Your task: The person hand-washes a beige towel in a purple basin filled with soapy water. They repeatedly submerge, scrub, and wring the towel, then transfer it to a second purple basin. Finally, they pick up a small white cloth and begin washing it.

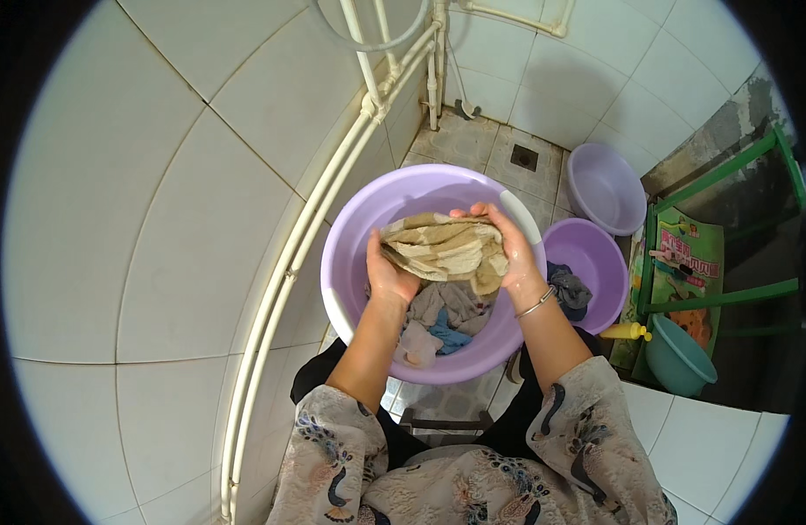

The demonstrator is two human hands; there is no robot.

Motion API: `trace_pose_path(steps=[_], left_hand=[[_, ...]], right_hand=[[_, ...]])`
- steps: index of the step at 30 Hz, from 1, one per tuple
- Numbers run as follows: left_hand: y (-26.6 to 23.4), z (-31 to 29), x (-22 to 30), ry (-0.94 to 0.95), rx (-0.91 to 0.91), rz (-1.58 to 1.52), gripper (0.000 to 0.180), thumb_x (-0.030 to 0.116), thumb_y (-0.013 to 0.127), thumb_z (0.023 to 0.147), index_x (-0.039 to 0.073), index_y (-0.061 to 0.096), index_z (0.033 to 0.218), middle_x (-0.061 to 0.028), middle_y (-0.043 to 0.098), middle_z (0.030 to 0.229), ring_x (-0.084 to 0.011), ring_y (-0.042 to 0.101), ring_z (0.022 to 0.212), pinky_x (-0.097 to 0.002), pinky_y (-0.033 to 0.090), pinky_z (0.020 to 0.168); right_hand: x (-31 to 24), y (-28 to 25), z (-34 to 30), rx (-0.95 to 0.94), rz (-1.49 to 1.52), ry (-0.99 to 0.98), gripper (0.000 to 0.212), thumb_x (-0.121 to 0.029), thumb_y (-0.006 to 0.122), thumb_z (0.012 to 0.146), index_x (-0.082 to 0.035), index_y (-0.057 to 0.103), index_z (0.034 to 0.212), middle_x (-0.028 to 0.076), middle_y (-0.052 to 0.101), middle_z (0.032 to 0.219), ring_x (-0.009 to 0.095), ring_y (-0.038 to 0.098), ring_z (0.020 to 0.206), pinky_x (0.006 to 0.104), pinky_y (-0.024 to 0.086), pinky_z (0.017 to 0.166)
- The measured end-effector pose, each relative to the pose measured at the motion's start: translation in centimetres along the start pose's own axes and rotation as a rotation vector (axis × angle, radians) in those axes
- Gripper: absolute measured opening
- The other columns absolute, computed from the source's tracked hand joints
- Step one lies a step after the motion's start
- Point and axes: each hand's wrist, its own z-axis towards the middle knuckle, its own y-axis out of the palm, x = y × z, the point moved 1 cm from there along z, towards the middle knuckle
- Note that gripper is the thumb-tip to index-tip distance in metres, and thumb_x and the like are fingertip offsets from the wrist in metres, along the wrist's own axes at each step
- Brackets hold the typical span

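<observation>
Both hands hold a bunched beige and tan striped cloth [445, 249] above the large lilac plastic basin [350, 236]. The left hand [387, 273] has its grip closed on the cloth's left end; the right hand [510, 249] has its grip closed round the right end. Below the grips, grey and blue wet laundry [446, 319] lies in the basin. Right of the right grip sits a smaller lilac basin [595, 254].

Cloth [442, 249] between hands, above large basin [350, 262]; smaller basins [595, 254] right.
</observation>
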Motion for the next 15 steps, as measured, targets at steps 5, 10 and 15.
trace_pose_path(steps=[5, 10, 15], left_hand=[[-1.0, -0.6, -5.0, -0.109, -0.101, -0.077, 0.071, 0.064, 0.026, 0.089, 0.01, 0.04, 0.133, -0.0116, 0.042, 0.136, -0.0289, 0.038, 0.126, -0.0456, 0.027, 0.106], [1.4, 0.5, 0.1, 0.072, -0.123, -0.041, 0.037, 0.036, 0.043, 0.093, 0.011, 0.051, 0.118, -0.0112, 0.056, 0.116, -0.0295, 0.05, 0.111, -0.049, 0.036, 0.098], [2.6, -0.9, 2.5, 0.137, -0.253, 0.15, 0.035, 0.023, 0.046, 0.092, 0.008, 0.047, 0.123, -0.0144, 0.057, 0.114, -0.0316, 0.053, 0.107, -0.0466, 0.04, 0.096]], right_hand=[[1.4, 1.6, 0.1, -0.02, -0.349, -0.01, 0.031, -0.026, 0.041, 0.097, -0.002, 0.05, 0.115, 0.017, 0.057, 0.116, 0.026, 0.055, 0.108, 0.0371, 0.046, 0.092], [1.7, 1.2, -0.7, 0.043, -1.023, -0.229, 0.034, -0.018, 0.051, 0.092, -0.002, 0.045, 0.122, 0.017, 0.057, 0.113, 0.02, 0.055, 0.107, 0.03, 0.046, 0.086], [-0.4, -1.9, -0.8, 0.438, -1.238, 0.096, 0.036, -0.017, 0.059, 0.086, -0.004, 0.052, 0.119, 0.015, 0.059, 0.104, 0.019, 0.057, 0.099, 0.03, 0.046, 0.081]])
